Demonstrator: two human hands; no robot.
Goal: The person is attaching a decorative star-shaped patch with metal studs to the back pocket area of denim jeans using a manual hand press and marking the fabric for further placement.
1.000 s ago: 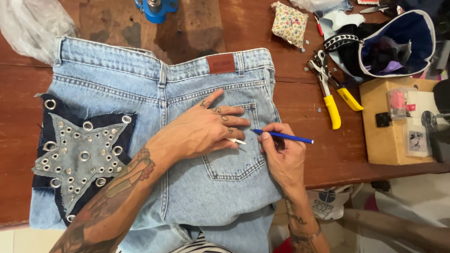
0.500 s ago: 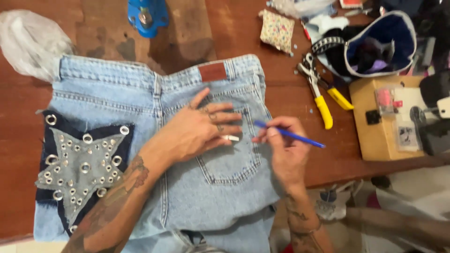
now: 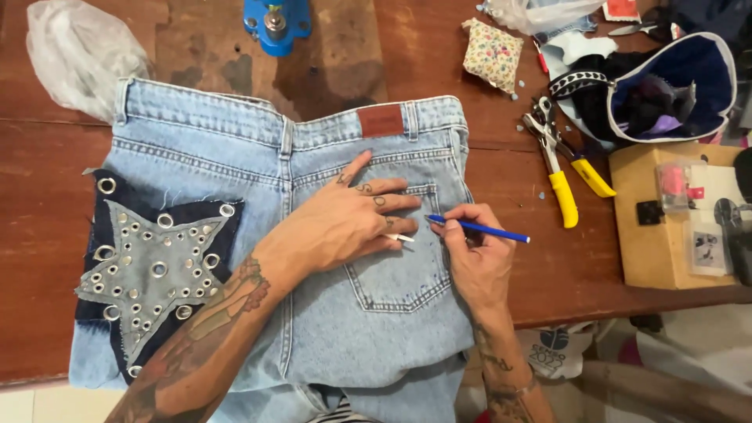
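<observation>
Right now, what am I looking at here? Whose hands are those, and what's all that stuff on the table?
This picture comes from a camera worn on a person's head, looking down, so you see that person's own two bare hands. There is no machine. A pair of light blue jeans lies flat on a brown wooden table. The left hand presses flat on the back pocket. The right hand holds a blue pen with its tip at the pocket. On the other side of the jeans sits a star patch dotted with metal rings. Nearby lie yellow-handled pliers, a flowery pincushion, a clear plastic bag, a blue tool and a cardboard box.
</observation>
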